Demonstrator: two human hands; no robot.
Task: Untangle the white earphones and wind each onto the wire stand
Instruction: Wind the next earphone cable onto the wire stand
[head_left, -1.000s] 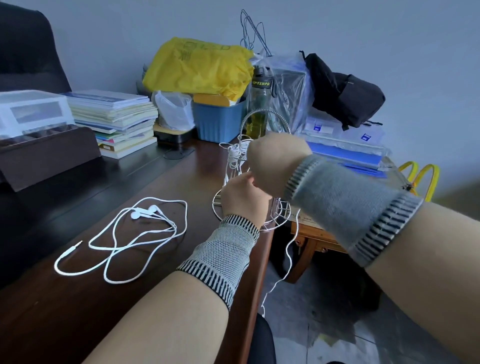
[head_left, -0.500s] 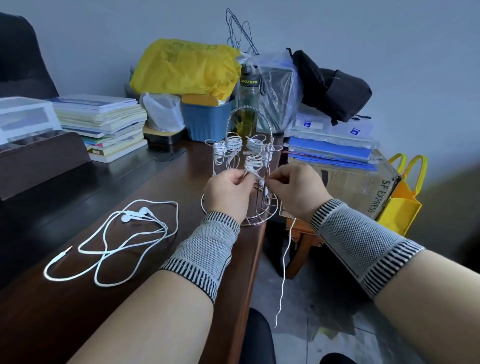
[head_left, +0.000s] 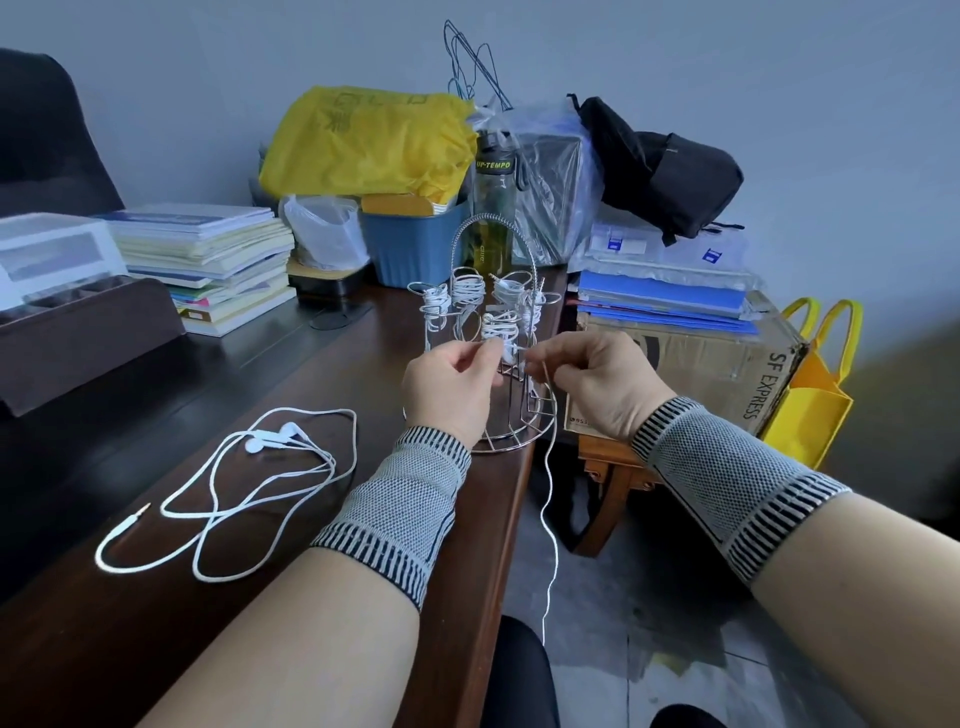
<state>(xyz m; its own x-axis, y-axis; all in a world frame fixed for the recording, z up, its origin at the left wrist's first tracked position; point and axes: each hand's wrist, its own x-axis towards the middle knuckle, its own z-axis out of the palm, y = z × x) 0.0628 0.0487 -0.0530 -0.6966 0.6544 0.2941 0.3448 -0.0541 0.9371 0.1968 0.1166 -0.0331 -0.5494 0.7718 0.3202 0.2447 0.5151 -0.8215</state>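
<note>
Earphone cord (head_left: 546, 499): pinched by right hand (head_left: 597, 379) and left hand (head_left: 452, 384), slack hanging toward 6 o'clock; wire stand (head_left: 493, 332) at 12 o'clock, touching both grips.

loose earphones (head_left: 244, 483) lie on desk (head_left: 130, 649), left of wire stand (head_left: 488, 332).

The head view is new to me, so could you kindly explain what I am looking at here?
There is no machine: a camera worn on a person's head looks down at their two bare hands. The left hand and the right hand each pinch a white earphone cable, whose loose end hangs off the desk edge. Just behind the hands stands the wire stand, with several earphones already wound on its arms. Another pair of white earphones lies loose on the dark wooden desk, left of the hands.
</note>
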